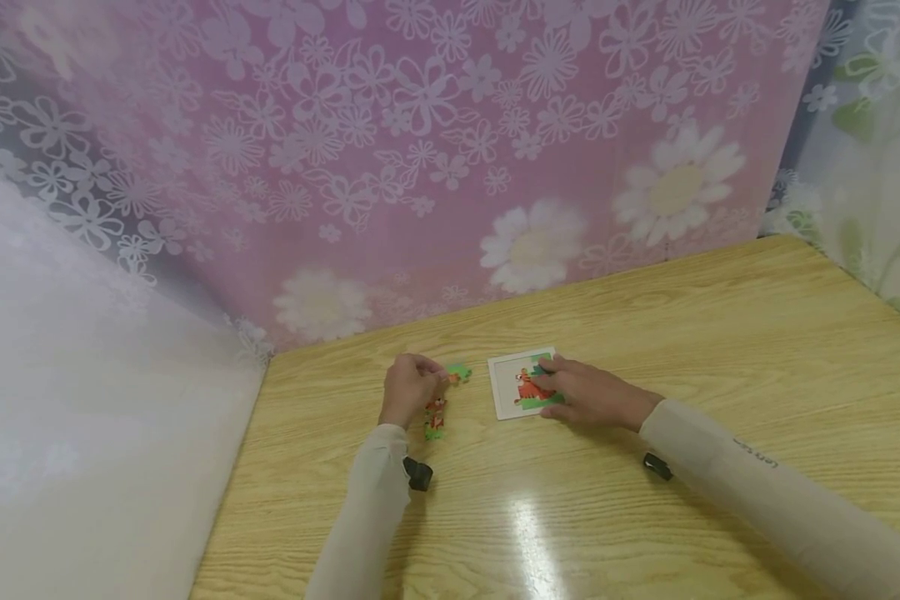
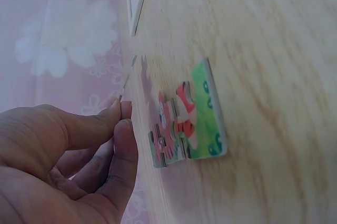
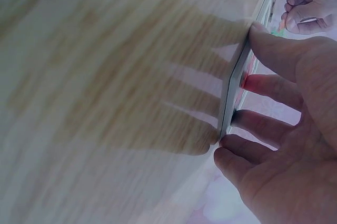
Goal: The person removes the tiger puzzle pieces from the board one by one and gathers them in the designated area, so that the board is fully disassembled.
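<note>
The left hand point(image 1: 408, 388) is pinching a green piece point(image 1: 459, 372) just above the counter point(image 1: 720, 350), with joined pieces point(image 1: 434, 419) lying just beside it. The right hand point(image 1: 585, 392) is lying flat, fingers straight, pressing on the puzzle tray point(image 1: 504, 387).

The surface point(image 1: 720, 350) is pale wood grain with a glossy sheen. The puzzle board point(image 1: 504, 392) and loose pieces point(image 2: 189, 124) look like printed cardboard.
</note>
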`<action>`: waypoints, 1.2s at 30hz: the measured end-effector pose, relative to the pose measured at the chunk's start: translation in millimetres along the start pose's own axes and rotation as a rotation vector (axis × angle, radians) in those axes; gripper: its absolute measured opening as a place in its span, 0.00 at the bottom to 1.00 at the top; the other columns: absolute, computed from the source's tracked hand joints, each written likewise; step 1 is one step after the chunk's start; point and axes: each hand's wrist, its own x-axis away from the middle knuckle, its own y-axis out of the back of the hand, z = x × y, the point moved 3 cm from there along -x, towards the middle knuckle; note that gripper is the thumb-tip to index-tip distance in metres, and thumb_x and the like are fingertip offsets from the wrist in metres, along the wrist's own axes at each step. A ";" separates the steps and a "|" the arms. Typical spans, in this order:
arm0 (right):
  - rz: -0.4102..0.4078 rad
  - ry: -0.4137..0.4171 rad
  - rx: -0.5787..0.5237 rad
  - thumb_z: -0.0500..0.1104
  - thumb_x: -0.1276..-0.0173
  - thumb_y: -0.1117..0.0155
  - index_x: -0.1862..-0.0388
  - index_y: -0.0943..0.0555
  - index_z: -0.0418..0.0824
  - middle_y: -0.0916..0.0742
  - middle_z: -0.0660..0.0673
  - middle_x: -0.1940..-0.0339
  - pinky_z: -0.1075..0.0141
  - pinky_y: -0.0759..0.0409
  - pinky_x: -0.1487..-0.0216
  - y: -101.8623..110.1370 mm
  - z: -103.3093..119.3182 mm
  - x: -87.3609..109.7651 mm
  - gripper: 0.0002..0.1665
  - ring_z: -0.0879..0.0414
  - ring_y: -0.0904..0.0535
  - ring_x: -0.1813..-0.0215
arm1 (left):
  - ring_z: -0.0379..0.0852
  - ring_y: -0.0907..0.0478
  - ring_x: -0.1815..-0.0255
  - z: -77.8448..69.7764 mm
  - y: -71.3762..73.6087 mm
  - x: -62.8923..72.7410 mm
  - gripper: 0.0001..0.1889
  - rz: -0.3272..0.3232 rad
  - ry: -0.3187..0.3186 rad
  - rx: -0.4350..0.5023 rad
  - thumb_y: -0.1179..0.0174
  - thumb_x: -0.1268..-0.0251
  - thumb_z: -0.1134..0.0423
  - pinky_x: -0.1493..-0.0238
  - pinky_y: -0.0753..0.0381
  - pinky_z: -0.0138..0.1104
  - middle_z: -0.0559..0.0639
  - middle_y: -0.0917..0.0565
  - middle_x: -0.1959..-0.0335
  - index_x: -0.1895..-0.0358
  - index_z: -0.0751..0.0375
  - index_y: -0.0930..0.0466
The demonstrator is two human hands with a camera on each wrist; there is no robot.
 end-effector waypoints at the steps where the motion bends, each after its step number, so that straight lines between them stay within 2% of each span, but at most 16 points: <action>1: 0.001 -0.002 0.001 0.46 0.27 0.33 0.32 0.26 0.27 0.31 0.21 0.29 0.39 0.31 0.33 -0.1 -0.1 -0.2 0.32 0.24 0.37 0.28 | 0.47 0.20 0.73 0.4 0.2 0.2 0.04 -0.001 0.002 -0.005 0.32 0.33 0.64 0.71 0.20 0.39 0.51 0.14 0.69 0.67 0.59 0.11; 6: 0.006 -0.002 0.005 0.46 0.27 0.33 0.32 0.26 0.27 0.31 0.21 0.29 0.39 0.31 0.33 -0.1 -0.3 -0.4 0.32 0.23 0.38 0.28 | 0.46 0.20 0.72 0.7 0.8 0.1 0.05 -0.010 0.012 -0.038 0.30 0.34 0.62 0.67 0.18 0.41 0.48 0.15 0.70 0.67 0.58 0.10; 13: 0.004 -0.003 0.001 0.45 0.27 0.33 0.32 0.26 0.27 0.31 0.21 0.29 0.38 0.33 0.32 -0.1 -0.5 0.6 0.32 0.23 0.39 0.28 | 0.47 0.19 0.68 -2.3 1.9 1.3 0.04 -0.026 -0.014 -0.081 0.29 0.35 0.62 0.61 0.17 0.45 0.47 0.14 0.69 0.68 0.57 0.09; 21: 0.004 -0.014 -0.003 0.46 0.27 0.33 0.31 0.26 0.27 0.32 0.21 0.28 0.39 0.32 0.32 -0.7 -0.5 0.4 0.33 0.24 0.39 0.27 | 0.48 0.18 0.68 -2.5 1.1 2.6 0.05 -0.026 -0.027 -0.072 0.29 0.35 0.63 0.59 0.17 0.47 0.48 0.12 0.69 0.69 0.58 0.09; 27: 0.001 -0.025 -0.011 0.46 0.27 0.33 0.31 0.27 0.27 0.33 0.22 0.27 0.38 0.33 0.32 0.0 0.7 1.1 0.33 0.24 0.40 0.27 | 0.51 0.17 0.62 -1.4 2.0 1.8 0.04 -0.038 -0.025 -0.096 0.28 0.36 0.63 0.53 0.17 0.49 0.50 0.11 0.67 0.67 0.59 0.09; 30: 0.004 -0.034 -0.023 0.46 0.27 0.33 0.30 0.27 0.28 0.34 0.22 0.27 0.38 0.35 0.31 0.4 0.6 1.2 0.34 0.24 0.41 0.26 | 0.50 0.17 0.63 -2.7 2.0 2.3 0.03 -0.038 -0.029 -0.091 0.28 0.37 0.64 0.54 0.17 0.48 0.50 0.12 0.67 0.66 0.60 0.09; 36: 0.012 -0.038 -0.028 0.47 0.27 0.33 0.30 0.28 0.28 0.34 0.22 0.26 0.38 0.34 0.31 -0.2 -0.5 0.9 0.34 0.25 0.42 0.26 | 0.47 0.18 0.70 -14.5 -4.2 6.9 0.03 0.011 -0.100 -0.049 0.29 0.37 0.67 0.65 0.16 0.42 0.52 0.13 0.68 0.64 0.63 0.10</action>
